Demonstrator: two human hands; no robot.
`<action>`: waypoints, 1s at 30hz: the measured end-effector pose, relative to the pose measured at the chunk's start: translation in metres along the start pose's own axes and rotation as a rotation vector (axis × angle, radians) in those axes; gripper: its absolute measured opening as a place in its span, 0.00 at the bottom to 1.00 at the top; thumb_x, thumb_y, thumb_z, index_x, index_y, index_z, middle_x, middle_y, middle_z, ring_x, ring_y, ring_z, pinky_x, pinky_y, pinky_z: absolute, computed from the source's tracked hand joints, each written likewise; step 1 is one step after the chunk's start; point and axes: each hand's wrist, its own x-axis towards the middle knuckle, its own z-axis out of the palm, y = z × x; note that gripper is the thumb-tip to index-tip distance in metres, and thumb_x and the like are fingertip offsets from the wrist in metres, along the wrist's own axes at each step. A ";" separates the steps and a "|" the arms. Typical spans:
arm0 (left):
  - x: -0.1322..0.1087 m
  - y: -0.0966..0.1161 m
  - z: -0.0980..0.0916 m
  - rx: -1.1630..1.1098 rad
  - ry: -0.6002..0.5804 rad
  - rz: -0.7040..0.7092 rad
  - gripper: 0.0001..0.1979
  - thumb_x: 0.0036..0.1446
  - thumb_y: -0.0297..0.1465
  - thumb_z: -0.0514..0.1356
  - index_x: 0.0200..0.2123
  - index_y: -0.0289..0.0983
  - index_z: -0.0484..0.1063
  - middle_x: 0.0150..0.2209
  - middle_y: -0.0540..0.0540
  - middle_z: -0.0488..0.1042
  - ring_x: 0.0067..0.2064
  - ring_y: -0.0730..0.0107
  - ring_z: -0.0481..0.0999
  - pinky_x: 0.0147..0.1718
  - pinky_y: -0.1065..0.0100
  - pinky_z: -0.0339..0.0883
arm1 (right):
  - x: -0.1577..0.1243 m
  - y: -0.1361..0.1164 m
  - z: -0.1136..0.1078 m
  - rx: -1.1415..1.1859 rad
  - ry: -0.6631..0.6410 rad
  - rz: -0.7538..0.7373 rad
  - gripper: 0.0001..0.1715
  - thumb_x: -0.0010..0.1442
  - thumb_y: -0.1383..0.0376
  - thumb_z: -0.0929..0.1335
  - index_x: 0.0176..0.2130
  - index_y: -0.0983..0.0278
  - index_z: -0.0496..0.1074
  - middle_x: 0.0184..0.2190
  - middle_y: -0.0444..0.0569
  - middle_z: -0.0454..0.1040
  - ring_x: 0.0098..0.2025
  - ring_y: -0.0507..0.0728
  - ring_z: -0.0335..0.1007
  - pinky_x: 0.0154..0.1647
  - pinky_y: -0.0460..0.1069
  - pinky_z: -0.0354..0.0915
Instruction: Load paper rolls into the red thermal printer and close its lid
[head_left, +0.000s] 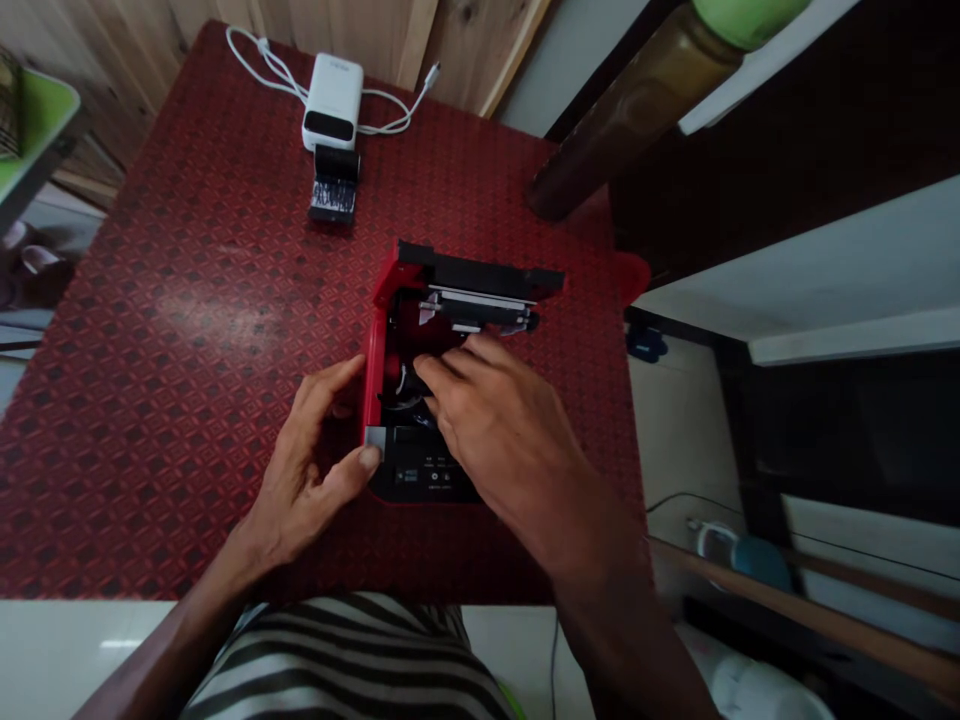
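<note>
A red and black box-shaped machine, which looks like a small printer point(375, 390), stands near the front of the table. Its lid point(487, 275) is raised and carries a dark roller on the underside. Inside the bay a thin white wire point(403, 380) shows. My left hand point(311, 465) braces the case at its left: the thumb presses the grey front corner and the fingers rest along the red side wall. My right hand point(502, 420) reaches into the open bay with bent fingers. Its fingertips are partly hidden, and I cannot make out what lies between them.
A white power bank point(334, 100) with a white cable point(397, 115) lies at the back of the red patterned table point(187, 230). In front of it sits a small black-and-white piece point(334, 185). A tall brown bottle point(630, 110) with a green top stands at the back right.
</note>
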 end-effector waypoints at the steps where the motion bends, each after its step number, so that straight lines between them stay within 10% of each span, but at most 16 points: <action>1: 0.000 0.000 0.000 0.003 0.000 0.001 0.34 0.75 0.50 0.65 0.79 0.51 0.68 0.72 0.42 0.73 0.65 0.46 0.76 0.64 0.47 0.72 | 0.004 0.000 -0.002 0.002 -0.033 0.000 0.16 0.77 0.77 0.68 0.52 0.66 0.85 0.47 0.59 0.89 0.58 0.68 0.83 0.55 0.59 0.77; 11: 0.000 0.001 0.001 -0.029 0.004 -0.025 0.35 0.75 0.50 0.66 0.79 0.51 0.68 0.73 0.41 0.73 0.69 0.42 0.75 0.66 0.45 0.70 | 0.022 0.016 0.010 0.143 0.032 -0.008 0.14 0.75 0.77 0.70 0.49 0.64 0.85 0.49 0.55 0.90 0.49 0.64 0.88 0.47 0.55 0.77; 18: -0.001 0.001 0.001 -0.026 -0.005 -0.022 0.35 0.75 0.50 0.67 0.79 0.50 0.68 0.74 0.41 0.73 0.68 0.42 0.75 0.66 0.45 0.72 | -0.012 0.030 0.018 0.496 0.356 -0.268 0.18 0.79 0.74 0.68 0.58 0.61 0.85 0.56 0.50 0.90 0.57 0.60 0.87 0.64 0.58 0.80; 26: 0.000 0.001 0.002 -0.042 0.009 -0.021 0.35 0.74 0.50 0.67 0.79 0.51 0.69 0.72 0.41 0.74 0.67 0.43 0.77 0.64 0.45 0.74 | -0.041 0.039 0.016 0.732 0.365 -0.347 0.13 0.81 0.61 0.72 0.56 0.67 0.84 0.50 0.53 0.90 0.56 0.59 0.86 0.63 0.55 0.81; 30: 0.001 0.002 0.002 -0.056 0.009 -0.048 0.35 0.73 0.50 0.68 0.78 0.51 0.70 0.71 0.40 0.75 0.65 0.43 0.78 0.65 0.43 0.74 | -0.044 0.039 0.025 0.697 0.471 -0.325 0.04 0.76 0.71 0.75 0.50 0.67 0.84 0.43 0.51 0.89 0.48 0.57 0.86 0.54 0.52 0.82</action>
